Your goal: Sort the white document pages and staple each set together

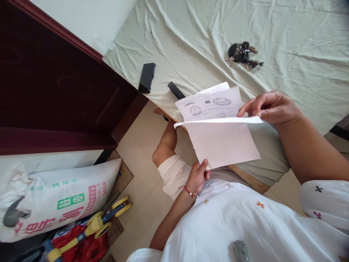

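Our left hand (196, 177), wrist bent upward, pinches the lower corner of the folded paper (222, 140). Our right hand (268, 107), forearm reaching across, fingers curled, grips its top fold. The paper hangs above the bed edge (253, 183), printed sheets (209, 103) behind, keys (242, 54) farther off.

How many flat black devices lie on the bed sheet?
2: one black device near the sheet's left edge, another black device just right of it, partly behind the papers.

White paper sheets (218, 127), stamped and perhaps folded over, held above the bed's edge.
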